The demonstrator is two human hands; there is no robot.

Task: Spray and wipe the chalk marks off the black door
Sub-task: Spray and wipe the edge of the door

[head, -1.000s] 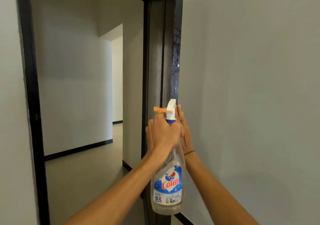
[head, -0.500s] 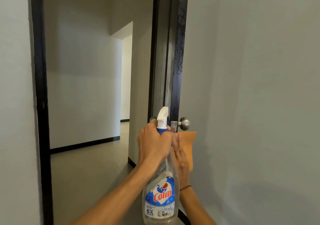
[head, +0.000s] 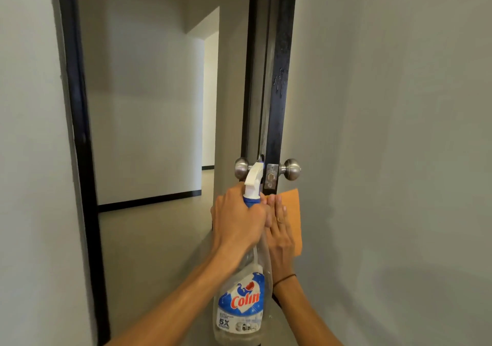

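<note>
- Grey plaster walls flank a black-framed doorway; the black door stands open, edge-on to the camera.
- Left hand: fingers curled round the neck of a clear spray bottle, which hangs down over the forearm, white nozzle uppermost.
- Bottle label: "Colin" in red on blue; below it, "5X SHINE". Smaller print is unreadable.
- Right hand: fingers straight and close together, pressing an orange cloth flat against the door just below the latch. A thin dark band circles that wrist.
- Latch plate: set in the door edge, between two steel knobs, one per face.
- Door edge above the knobs: wet drips and pale smears.
- Left jamb: well apart from the door, leaving open passage.
- Beyond: bare floor, black skirting, a further opening.
</note>
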